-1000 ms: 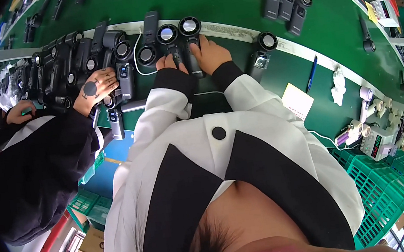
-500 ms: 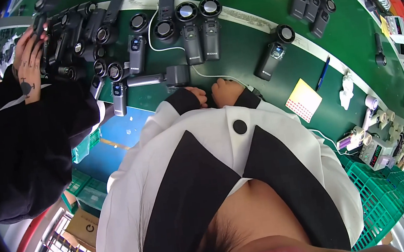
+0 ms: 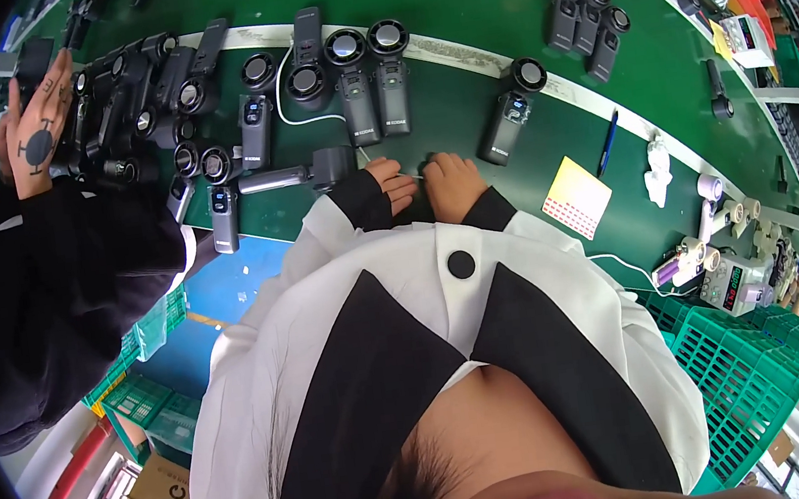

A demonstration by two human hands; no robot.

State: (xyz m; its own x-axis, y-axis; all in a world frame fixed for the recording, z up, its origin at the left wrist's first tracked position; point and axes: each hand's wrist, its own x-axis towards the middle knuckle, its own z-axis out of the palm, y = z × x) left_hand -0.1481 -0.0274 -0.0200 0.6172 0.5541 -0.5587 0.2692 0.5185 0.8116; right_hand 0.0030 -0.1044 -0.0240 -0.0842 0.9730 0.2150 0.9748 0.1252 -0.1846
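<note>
My left hand (image 3: 395,184) rests at the table's near edge with its fingers loosely apart, beside a black handheld fan (image 3: 334,168) lying on its side. Just right of it, my right hand (image 3: 455,186) is curled, closed on a thin white cable (image 3: 314,119) that passes by my left fingers; the exact grip is partly hidden. Two handheld fans (image 3: 358,107) (image 3: 394,97) lie beyond my hands. Another fan with a lit display (image 3: 507,125) lies to the right, and others (image 3: 255,133) (image 3: 224,217) to the left.
Many dark fans (image 3: 107,101) crowd the left, near a co-worker's tattooed hand (image 3: 35,140). To the right are a yellow-and-white note pad (image 3: 577,196), a blue pen (image 3: 609,144), crumpled tissue (image 3: 657,172), a meter (image 3: 735,285) and a green crate (image 3: 735,378).
The view has shifted slightly, moving the table's contents left. My right hand has uncurled a little and the cable now runs into it from the left. The co-worker's hand has turned upright.
</note>
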